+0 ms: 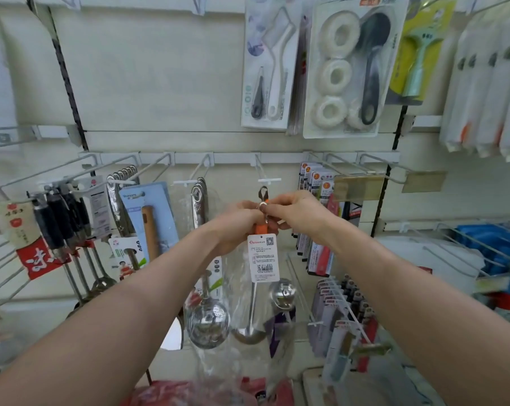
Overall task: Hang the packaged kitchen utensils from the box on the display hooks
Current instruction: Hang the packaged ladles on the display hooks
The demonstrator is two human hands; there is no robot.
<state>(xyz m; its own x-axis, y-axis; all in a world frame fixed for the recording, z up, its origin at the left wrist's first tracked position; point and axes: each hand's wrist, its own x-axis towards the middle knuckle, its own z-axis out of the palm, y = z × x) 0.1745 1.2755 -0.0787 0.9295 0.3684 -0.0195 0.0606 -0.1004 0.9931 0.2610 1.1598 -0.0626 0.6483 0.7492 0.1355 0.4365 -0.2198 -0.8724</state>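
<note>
Shop aisle: wall hooks point(270, 180) with carded kitchenware point(343, 71), price tags point(359, 187).

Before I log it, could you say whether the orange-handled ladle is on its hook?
Apparently off: left hand and right hand pinch the ladle by its handle, loop below the hook tip.

The wall point(160, 68) is pale and plain. A dark strip point(69, 92) with little slots runs up its left side. A white rail point(239, 157) goes across. Low on the right is something blue point(482, 238), maybe trays, too blurry.
</note>
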